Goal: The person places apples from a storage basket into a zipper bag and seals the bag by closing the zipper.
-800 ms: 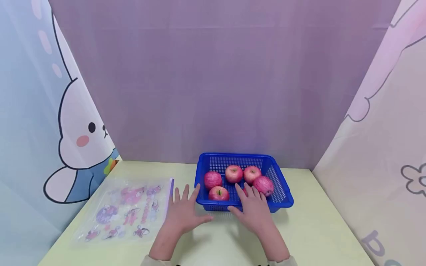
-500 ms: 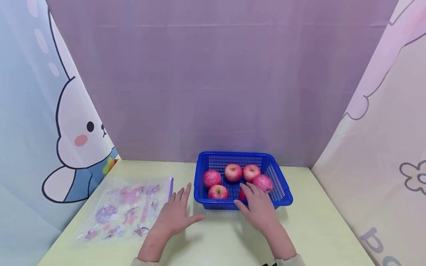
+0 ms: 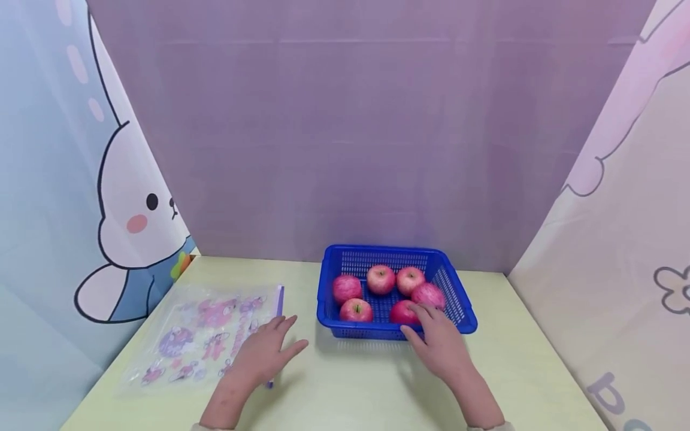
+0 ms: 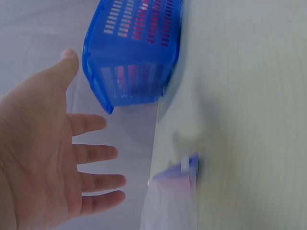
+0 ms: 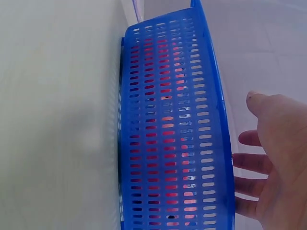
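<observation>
A blue plastic basket [image 3: 461, 312] stands on the pale green table and holds several red apples [image 3: 381, 279]. My right hand [image 3: 439, 344] hovers with straight fingers over the basket's near rim, its fingertips above the nearest apple [image 3: 403, 312]. In the right wrist view the basket's slotted wall [image 5: 168, 134] fills the middle and the right hand [image 5: 273, 163] is spread beside it, holding nothing. My left hand [image 3: 266, 353] is spread flat over the right edge of a clear zip bag [image 3: 199, 338] printed with pink cartoons. The left wrist view shows the left hand [image 4: 43, 153] with splayed fingers, the basket [image 4: 134, 52] beyond it.
Purple backdrop behind, a rabbit-print panel [image 3: 129, 221] on the left and a pale panel [image 3: 620, 239] on the right close in the table. The bag's purple zip strip [image 3: 279, 298] lies between the bag and the basket. Bare tabletop [image 3: 350, 389] lies in front.
Both hands have pulled back from the basket. The left hand slid left onto the bag's edge; the right hand drew back and right, uncovering the nearest apple.
</observation>
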